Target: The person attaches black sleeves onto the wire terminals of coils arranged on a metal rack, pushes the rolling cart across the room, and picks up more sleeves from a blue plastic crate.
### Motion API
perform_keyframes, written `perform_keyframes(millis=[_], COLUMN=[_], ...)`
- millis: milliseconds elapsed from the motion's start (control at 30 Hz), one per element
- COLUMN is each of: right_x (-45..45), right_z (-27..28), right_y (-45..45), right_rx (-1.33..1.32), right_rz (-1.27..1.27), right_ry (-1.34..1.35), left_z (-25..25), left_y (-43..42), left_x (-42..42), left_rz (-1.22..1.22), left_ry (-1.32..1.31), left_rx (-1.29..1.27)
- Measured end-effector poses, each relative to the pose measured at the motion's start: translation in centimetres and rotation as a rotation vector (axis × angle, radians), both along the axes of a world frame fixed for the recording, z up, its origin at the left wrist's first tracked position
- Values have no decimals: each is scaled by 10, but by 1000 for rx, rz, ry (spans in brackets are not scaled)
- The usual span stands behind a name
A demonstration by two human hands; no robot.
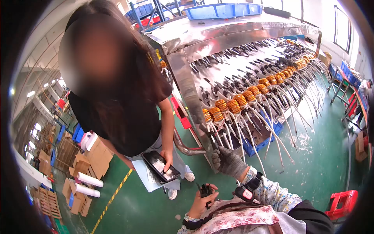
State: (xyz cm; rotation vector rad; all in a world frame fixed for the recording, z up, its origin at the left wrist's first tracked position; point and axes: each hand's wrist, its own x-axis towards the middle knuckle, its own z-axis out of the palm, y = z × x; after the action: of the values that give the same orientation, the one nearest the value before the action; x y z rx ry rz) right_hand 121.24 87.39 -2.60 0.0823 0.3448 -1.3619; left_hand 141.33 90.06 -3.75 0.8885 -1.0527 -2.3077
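Observation:
My right hand (pixel 230 161), in a grey glove, is closed at the lower corner of the metal rack (pixel 182 74), beside the white cable ends; whatever its fingers grip is too small to make out. My left hand (pixel 202 201) is bare and held low near my body, its fingers wrapped round several small black pieces (pixel 205 190). Above my right hand, a row of copper-wound coils (pixel 233 106) runs along the rack, with white cables (pixel 269 126) hanging down and black sleeved leads behind.
A person (pixel 117 105) stands at the left holding a phone (pixel 160 167) and papers (pixel 146 177). Under the cables is a blue crate (pixel 274 130). A red stool (pixel 341 204) stands at lower right, cardboard boxes (pixel 97 156) at left, a blue tray (pixel 224 11) on top.

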Motion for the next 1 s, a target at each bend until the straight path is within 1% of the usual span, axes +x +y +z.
perform_keyframes(millis=[67,167,300,500,533,600,633,700,733,767,800,833,867,900,933,967,1000], right_x=[1,4,7,1,1,4,7,13,24,30,36,39,38,37,38,37,34], right_z=[2,3,9,-10,-2,20,14,-1,30,29,25,23,23,27,38,45,50], right_y=[-9,-19,-17,-17,-12,3,11,29,43,46,53,57,57,61,65,68,67], right_rx=[23,45,-3,-43,-41,-126,-121,-532,-333,-323,-456,-587,-644,-632,-421,-223,-190], right_rz=[-82,-147,-142,-102,-100,9,11,110,257,253,15,-240,-375,-385,-341,-295,-400], right_ry=[54,29,74,67,65,92,87,1054,1191,1191,1434,1667,1792,1798,1428,1052,821], left_z=[-1,0,4,6,7,7,7,0,-7,-10,-9,-11,-14,-15,-9,0,6], left_y=[-1,2,3,2,0,-2,-3,-6,-6,-5,-3,-3,-3,-4,-4,-3,-2], left_x=[0,-2,1,0,-1,0,0,-1,-2,-4,-8,-11,-13,-15,-19,-23,-27], left_rz=[-52,-73,-58,-25,-29,-31,-54,-75,-110,-149,-132,-145,-176,-206,-220,-244,-267], left_ry=[-24,-46,-46,-68,-60,-60,-73,-83,-115,-144,-82,-80,-69,-57,-54,-126,-197], left_rx=[-39,-87,-91,-54,-53,-44,-83,-120,-204,-289,-248,-246,-311,-377,-378,-413,-449])
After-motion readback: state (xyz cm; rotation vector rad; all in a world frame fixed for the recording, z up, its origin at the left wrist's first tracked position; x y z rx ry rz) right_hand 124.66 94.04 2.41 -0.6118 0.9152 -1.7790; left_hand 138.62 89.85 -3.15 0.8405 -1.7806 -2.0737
